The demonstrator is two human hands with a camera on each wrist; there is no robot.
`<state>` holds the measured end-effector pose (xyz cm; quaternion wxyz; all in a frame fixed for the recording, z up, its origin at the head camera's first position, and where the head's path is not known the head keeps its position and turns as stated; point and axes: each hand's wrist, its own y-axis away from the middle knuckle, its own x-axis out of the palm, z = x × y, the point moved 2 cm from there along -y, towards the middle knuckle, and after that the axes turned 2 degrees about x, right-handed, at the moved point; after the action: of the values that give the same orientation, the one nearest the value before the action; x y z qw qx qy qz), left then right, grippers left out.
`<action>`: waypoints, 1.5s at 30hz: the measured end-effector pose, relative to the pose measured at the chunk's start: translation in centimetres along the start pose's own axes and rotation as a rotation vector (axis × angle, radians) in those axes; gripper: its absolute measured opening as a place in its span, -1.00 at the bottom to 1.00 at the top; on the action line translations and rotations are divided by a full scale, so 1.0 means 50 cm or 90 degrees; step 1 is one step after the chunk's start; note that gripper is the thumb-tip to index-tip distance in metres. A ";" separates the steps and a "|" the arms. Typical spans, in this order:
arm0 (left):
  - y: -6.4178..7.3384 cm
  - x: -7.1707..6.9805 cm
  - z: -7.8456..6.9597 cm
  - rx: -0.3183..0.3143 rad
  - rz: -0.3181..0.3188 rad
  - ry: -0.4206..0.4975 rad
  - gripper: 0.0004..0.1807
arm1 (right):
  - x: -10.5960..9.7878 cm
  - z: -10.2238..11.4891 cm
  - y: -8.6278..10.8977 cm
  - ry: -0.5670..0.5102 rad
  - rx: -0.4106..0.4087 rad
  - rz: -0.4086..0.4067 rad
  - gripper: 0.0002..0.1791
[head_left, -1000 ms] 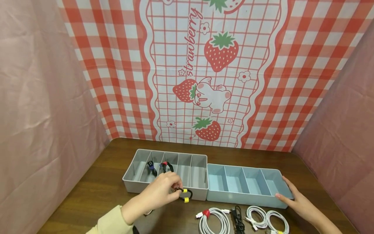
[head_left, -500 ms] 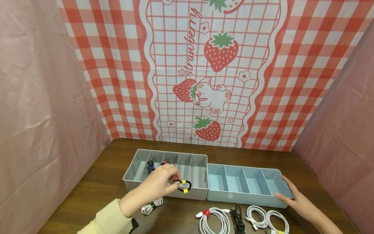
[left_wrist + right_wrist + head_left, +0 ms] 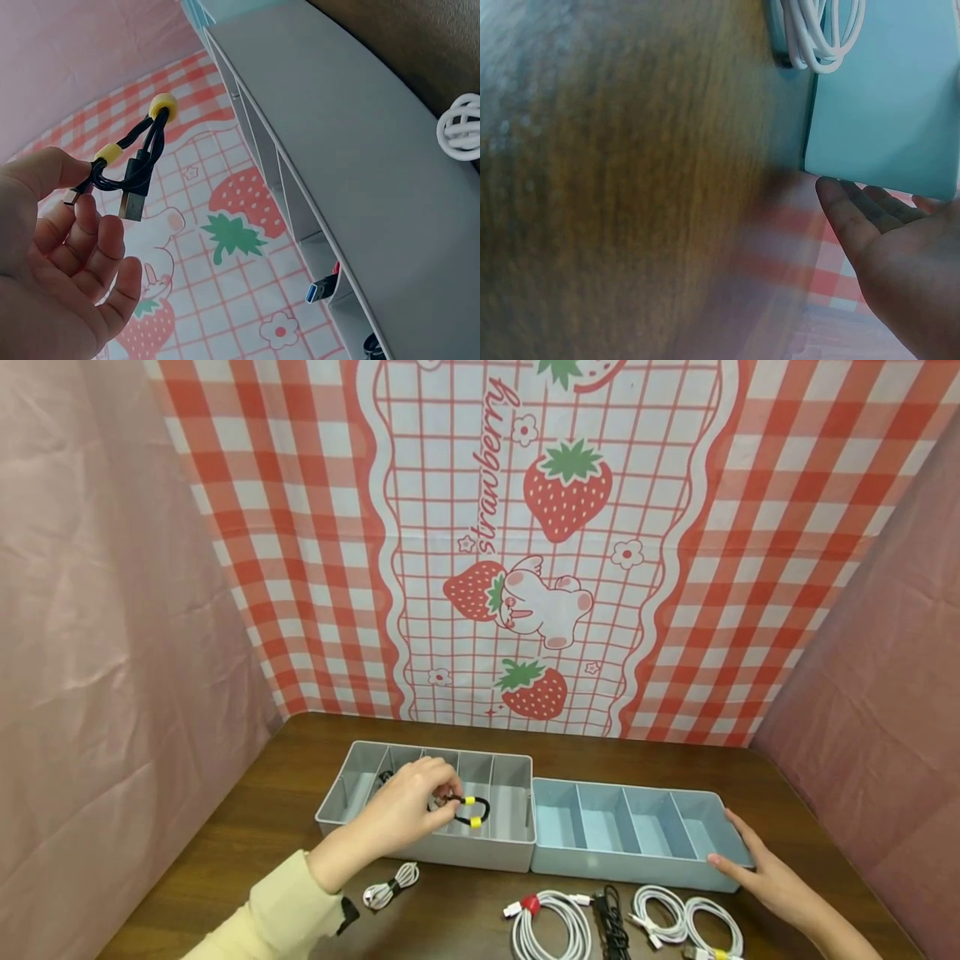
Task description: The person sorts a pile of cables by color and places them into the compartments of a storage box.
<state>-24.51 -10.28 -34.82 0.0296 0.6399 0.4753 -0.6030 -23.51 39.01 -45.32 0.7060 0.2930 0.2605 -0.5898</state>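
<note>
My left hand (image 3: 408, 797) pinches a short black USB cable (image 3: 139, 176) with two yellow ties between thumb and fingers. It is above the grey divided box (image 3: 480, 853), over its middle compartments. A blue USB plug (image 3: 322, 289) pokes up inside the grey box in the left wrist view, and a black cable (image 3: 386, 776) lies in a left compartment, mostly hidden behind my hand. My right hand (image 3: 768, 881) touches the right end of the blue divided box (image 3: 630, 867), thumb near the front corner; its fingers look fairly straight in the right wrist view.
In front of the boxes lie a white cable with a black tie (image 3: 403, 877), a white cable coil with a red tie (image 3: 585, 931), a folded black cable (image 3: 611, 922) and two smaller white coils (image 3: 660, 890). A checked strawberry cloth (image 3: 540, 760) hangs behind the table.
My left hand has risen with the black cable, from the grey box's front wall to above its compartments. The white cable with the black tie is now uncovered. My right hand stays put.
</note>
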 end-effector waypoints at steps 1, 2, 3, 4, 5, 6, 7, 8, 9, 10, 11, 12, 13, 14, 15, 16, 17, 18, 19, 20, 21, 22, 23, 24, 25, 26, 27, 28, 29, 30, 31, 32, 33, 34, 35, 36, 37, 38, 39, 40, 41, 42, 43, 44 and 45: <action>-0.002 -0.001 0.001 0.000 0.000 -0.001 -0.88 | 0.000 0.000 0.000 0.002 0.000 -0.001 -0.02; -0.004 -0.002 0.003 0.002 -0.001 -0.001 -0.88 | 0.000 0.000 0.000 0.003 0.001 -0.001 -0.02; -0.006 -0.002 0.005 0.003 -0.002 0.000 -0.88 | 0.000 0.001 0.000 0.003 0.001 -0.002 -0.02; -0.007 -0.003 0.007 0.004 -0.002 0.001 -0.89 | -0.001 0.001 0.000 0.004 0.001 -0.003 -0.02; -0.009 -0.003 0.009 0.004 -0.003 0.001 -0.89 | -0.001 0.001 0.000 0.004 0.002 -0.003 -0.02; -0.010 -0.003 0.012 0.004 -0.004 0.003 -0.89 | -0.001 0.002 0.000 0.005 0.001 -0.004 -0.02; -0.012 -0.003 0.014 0.003 -0.006 0.003 -0.89 | 0.000 0.002 0.000 0.006 0.001 -0.004 -0.02; -0.013 -0.003 0.016 0.003 -0.008 0.004 -0.88 | 0.000 0.002 0.000 0.005 0.000 -0.004 -0.02; -0.014 -0.003 0.018 0.002 -0.009 0.004 -0.88 | 0.000 0.003 0.000 0.006 -0.001 -0.005 -0.02; -0.016 -0.003 0.020 0.002 -0.010 0.006 -0.88 | 0.000 0.003 0.000 0.006 -0.001 -0.006 -0.02; -0.017 -0.002 0.023 0.002 -0.012 0.006 -0.87 | 0.000 0.003 -0.001 0.007 -0.003 -0.007 -0.02; -0.019 -0.002 0.025 0.003 -0.013 0.008 -0.87 | 0.001 0.003 -0.001 0.007 -0.004 -0.008 -0.02; -0.020 -0.001 0.027 0.004 -0.015 0.010 -0.87 | 0.001 0.003 -0.001 0.007 -0.005 -0.009 -0.02; -0.022 -0.001 0.030 0.005 -0.017 0.012 -0.87 | 0.001 0.004 -0.001 0.007 -0.006 -0.010 -0.02; -0.024 -0.001 0.032 0.005 -0.017 0.014 -0.87 | 0.001 0.004 -0.001 0.007 -0.008 -0.012 -0.02; -0.026 0.000 0.034 0.006 -0.017 0.015 -0.87 | 0.002 0.005 -0.001 0.007 -0.009 -0.013 -0.01; -0.028 0.000 0.036 0.007 -0.017 0.017 -0.87 | 0.002 0.005 -0.001 0.007 -0.010 -0.014 -0.01; -0.030 0.000 0.038 0.005 -0.016 0.018 -0.87 | 0.002 0.005 -0.001 0.006 -0.009 -0.014 -0.01; -0.031 0.000 0.040 0.002 -0.015 0.018 -0.88 | 0.002 0.005 -0.001 0.006 -0.009 -0.014 -0.01; -0.033 0.000 0.042 0.000 -0.013 0.018 -0.88 | 0.002 0.005 -0.001 0.004 -0.009 -0.014 -0.01; -0.034 0.000 0.044 -0.002 -0.011 0.019 -0.88 | 0.002 0.005 -0.001 0.005 -0.009 -0.014 -0.01; -0.035 0.001 0.046 -0.004 -0.011 0.019 -0.89 | 0.002 0.005 -0.001 0.007 -0.008 -0.015 -0.01; -0.037 0.001 0.048 -0.005 -0.012 0.020 -0.89 | 0.002 0.005 -0.001 0.007 -0.008 -0.015 -0.01; -0.038 0.002 0.050 -0.008 -0.013 0.020 -0.89 | 0.002 0.005 -0.001 0.007 -0.007 -0.015 -0.01; -0.039 0.003 0.052 -0.008 -0.014 0.021 -0.89 | 0.002 0.005 -0.001 0.008 -0.007 -0.015 -0.01; -0.041 0.004 0.054 -0.008 -0.016 0.021 -0.89 | 0.002 0.005 -0.001 0.009 -0.007 -0.015 -0.01; -0.042 0.006 0.057 -0.008 -0.018 0.020 -0.89 | 0.001 0.005 -0.001 0.010 -0.007 -0.015 -0.01; -0.043 0.007 0.059 -0.009 -0.019 0.019 -0.89 | 0.001 0.005 -0.001 0.009 -0.006 -0.015 -0.01; -0.044 0.008 0.061 -0.010 -0.019 0.019 -0.89 | 0.001 0.005 -0.001 0.008 -0.004 -0.014 -0.01; -0.045 0.010 0.064 -0.012 -0.018 0.018 -0.89 | 0.001 0.006 -0.001 0.007 -0.003 -0.013 -0.01; -0.047 0.012 0.066 -0.014 -0.017 0.017 -0.89 | 0.000 0.006 -0.001 0.006 -0.005 -0.013 -0.01; -0.048 0.013 0.068 -0.017 -0.016 0.018 -0.90 | 0.000 0.006 -0.001 0.005 -0.004 -0.012 -0.01; -0.049 0.015 0.071 -0.021 -0.014 0.020 -0.90 | 0.000 0.006 -0.001 0.005 -0.003 -0.012 -0.01; -0.050 0.017 0.073 -0.026 -0.012 0.022 -0.90 | 0.000 0.007 -0.001 0.004 -0.003 -0.012 -0.01; -0.051 0.019 0.075 -0.031 -0.010 0.023 -0.91 | 0.000 0.007 0.000 0.004 -0.003 -0.012 -0.01; -0.052 0.020 0.078 -0.037 -0.008 0.023 -0.91 | 0.000 0.007 0.000 0.003 -0.003 -0.012 -0.01; -0.053 0.022 0.080 -0.043 -0.007 0.025 -0.91 | 0.000 0.007 0.001 0.002 -0.002 -0.011 -0.01; -0.054 0.023 0.081 -0.048 -0.006 0.026 -0.91 | 0.001 0.007 0.001 0.003 0.001 -0.012 -0.01; -0.055 0.025 0.083 -0.052 -0.004 0.026 -0.91 | 0.001 0.006 0.002 0.003 0.001 -0.013 -0.01; -0.056 0.026 0.084 -0.056 -0.003 0.028 -0.91 | 0.001 0.006 0.002 0.003 0.001 -0.013 -0.01; -0.057 0.028 0.086 -0.058 -0.002 0.029 -0.91 | 0.001 0.006 0.002 0.003 0.001 -0.014 -0.01; -0.058 0.030 0.087 -0.061 0.000 0.030 -0.92 | 0.002 0.005 0.002 0.004 0.001 -0.014 -0.01; -0.059 0.032 0.089 -0.063 0.003 0.031 -0.92 | 0.002 0.005 0.003 0.005 0.001 -0.015 -0.01; -0.059 0.035 0.091 -0.066 0.006 0.032 -0.92 | 0.001 0.005 0.003 0.007 0.000 -0.017 -0.01; -0.060 0.038 0.094 -0.069 0.010 0.031 -0.93 | 0.001 0.005 0.003 0.007 0.000 -0.017 -0.01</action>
<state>-30.28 -10.42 -36.01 0.0573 0.6557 0.5031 -0.5601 -23.36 38.81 -45.19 0.6968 0.2928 0.2682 -0.5973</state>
